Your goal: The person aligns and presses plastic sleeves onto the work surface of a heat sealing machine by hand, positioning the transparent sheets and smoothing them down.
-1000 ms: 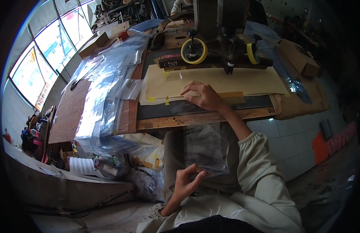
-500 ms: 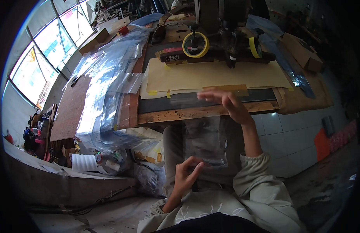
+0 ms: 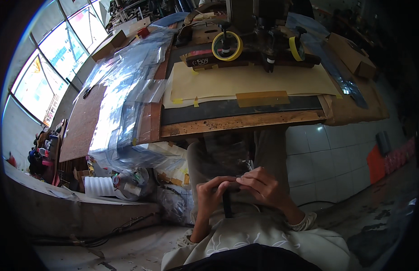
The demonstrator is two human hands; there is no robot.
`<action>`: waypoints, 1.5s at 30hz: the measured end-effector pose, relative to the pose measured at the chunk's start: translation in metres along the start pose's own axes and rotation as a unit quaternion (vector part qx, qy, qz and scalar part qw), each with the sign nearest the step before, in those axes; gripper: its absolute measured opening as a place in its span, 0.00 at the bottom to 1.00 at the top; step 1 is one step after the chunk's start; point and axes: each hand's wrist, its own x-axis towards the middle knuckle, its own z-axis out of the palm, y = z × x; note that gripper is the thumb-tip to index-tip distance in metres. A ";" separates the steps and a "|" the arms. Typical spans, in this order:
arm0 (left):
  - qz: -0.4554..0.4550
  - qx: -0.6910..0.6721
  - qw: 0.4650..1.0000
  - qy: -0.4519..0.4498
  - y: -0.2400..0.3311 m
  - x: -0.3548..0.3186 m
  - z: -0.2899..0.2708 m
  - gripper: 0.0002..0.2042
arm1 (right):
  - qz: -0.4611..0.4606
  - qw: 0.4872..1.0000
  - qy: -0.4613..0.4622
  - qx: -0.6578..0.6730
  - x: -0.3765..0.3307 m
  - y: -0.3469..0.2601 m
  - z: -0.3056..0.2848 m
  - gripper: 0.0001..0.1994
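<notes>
A clear plastic sheet or sleeve (image 3: 230, 156) hangs over my lap, below the front of the table; its far outline is hard to make out. At its near edge my left hand (image 3: 211, 195) is closed, thumb and fingers pinched together on the plastic. My right hand (image 3: 262, 185) is pinched on the same edge, its fingertips meeting those of the left hand. Just beyond my hands, the table's wooden front edge (image 3: 236, 125) runs across, with a dark strip (image 3: 209, 114) and cream-coloured sheets (image 3: 254, 83) behind it.
Over the sheets stands a machine head with a dark bar (image 3: 263, 63) and yellow-rimmed wheels (image 3: 227, 46). Stacked clear plastic (image 3: 123, 99) covers the table's left side. Brown paper (image 3: 354, 108) and a cardboard box (image 3: 351, 58) lie to the right. A white foam roll (image 3: 99, 186) sits low at left.
My right hand has come down from above the table's front edge to meet my left hand over my lap. The plastic has come back off the table edge with it.
</notes>
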 end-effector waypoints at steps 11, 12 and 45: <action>-0.025 0.027 0.999 0.021 0.011 0.002 -0.005 0.12 | -0.205 0.956 0.132 -0.163 -0.013 0.001 0.019 0.08; -0.011 0.026 0.999 0.025 0.011 0.002 -0.005 0.12 | -0.207 0.953 0.132 -0.176 -0.013 0.000 0.018 0.08; 0.368 0.213 0.783 0.453 0.079 -0.037 -0.149 0.13 | -0.061 0.823 -0.488 0.283 -0.026 0.023 0.257 0.16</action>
